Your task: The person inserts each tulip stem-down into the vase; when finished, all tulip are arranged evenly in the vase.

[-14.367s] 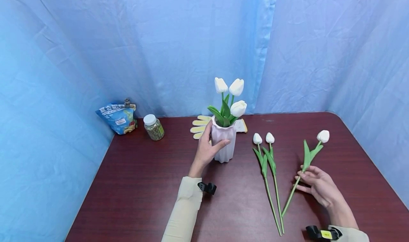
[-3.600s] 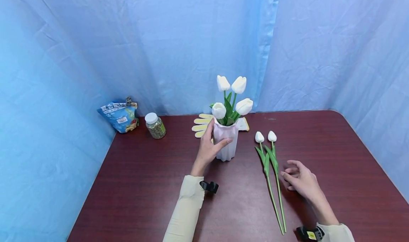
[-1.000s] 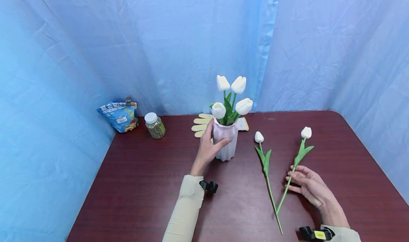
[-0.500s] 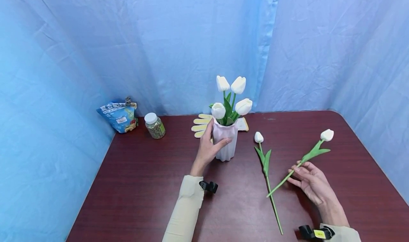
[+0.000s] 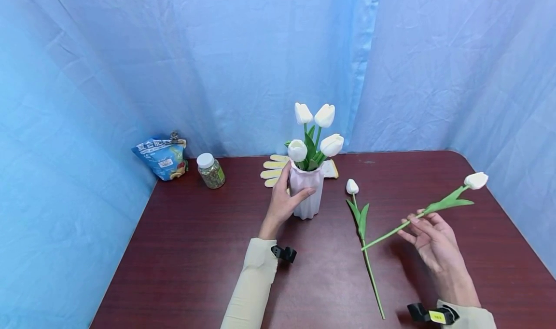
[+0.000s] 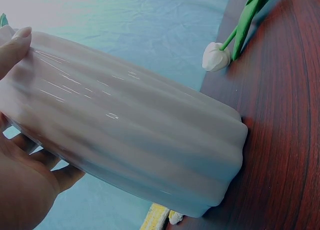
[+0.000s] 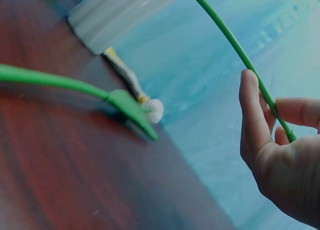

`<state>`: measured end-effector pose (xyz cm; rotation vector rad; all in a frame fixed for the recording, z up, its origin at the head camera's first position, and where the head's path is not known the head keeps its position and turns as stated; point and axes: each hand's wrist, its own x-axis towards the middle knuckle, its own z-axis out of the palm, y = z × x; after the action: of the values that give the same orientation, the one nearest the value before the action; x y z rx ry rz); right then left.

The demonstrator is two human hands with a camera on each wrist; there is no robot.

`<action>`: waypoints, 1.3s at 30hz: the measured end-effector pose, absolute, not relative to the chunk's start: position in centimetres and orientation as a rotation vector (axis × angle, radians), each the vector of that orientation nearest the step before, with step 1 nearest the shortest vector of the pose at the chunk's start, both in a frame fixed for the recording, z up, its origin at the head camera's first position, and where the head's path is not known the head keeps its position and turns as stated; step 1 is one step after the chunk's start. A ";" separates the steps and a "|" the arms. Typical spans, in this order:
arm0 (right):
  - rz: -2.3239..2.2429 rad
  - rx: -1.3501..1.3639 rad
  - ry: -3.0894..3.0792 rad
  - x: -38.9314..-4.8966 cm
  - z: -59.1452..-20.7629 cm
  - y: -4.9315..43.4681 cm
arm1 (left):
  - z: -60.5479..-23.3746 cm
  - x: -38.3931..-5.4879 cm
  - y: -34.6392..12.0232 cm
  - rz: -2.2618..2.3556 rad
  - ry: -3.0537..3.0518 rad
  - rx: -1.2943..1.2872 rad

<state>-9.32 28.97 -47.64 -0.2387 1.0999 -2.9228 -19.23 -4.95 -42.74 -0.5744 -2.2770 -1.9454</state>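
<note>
A pale, fluted vase (image 5: 309, 201) stands upright, holding several white tulips (image 5: 331, 145) with green leaves. My left hand (image 5: 280, 204) grips its near-left side, thumb across the front; the left wrist view shows the fingers curved round the vase (image 6: 135, 120). To the right, my right hand (image 5: 440, 247) pinches the stem of another white tulip (image 5: 448, 203), raised above the table with its bloom pointing right. Its stem end overlaps a single white tulip (image 5: 363, 223) lying on the table. In the right wrist view, thumb and fingers meet on the green stem (image 7: 230, 37).
Behind the vase lies a yellow-and-white work glove (image 5: 273, 170), partly hidden. A white-lidded jar (image 5: 211, 172) and a clipped blue bag (image 5: 162, 159) stand at the back left of the dark red table (image 5: 195, 261). Blue curtains (image 5: 243, 68) hang around it.
Over the last second, the tulip in my right hand has swung from upright to nearly sideways, bloom rightward, and risen. Earlier, another tulip went into the vase. My left hand has stayed put.
</note>
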 end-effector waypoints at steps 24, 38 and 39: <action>-3.126 -0.284 1.152 -10.9 -41.1 26.1 | -42.3 -18.9 -5.0 -1.954 -2.281 -0.577; -3.185 -0.329 1.136 -12.9 -38.1 23.2 | -42.2 -18.8 -5.0 -1.956 -2.282 -0.583; -3.193 -0.320 1.141 -13.1 -37.9 23.0 | -42.3 -18.9 -5.0 -1.955 -2.277 -0.585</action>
<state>-13.07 23.04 -37.87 -0.3197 1.1415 -3.1929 -18.86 -5.04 -42.25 -0.5853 -2.2774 -1.9547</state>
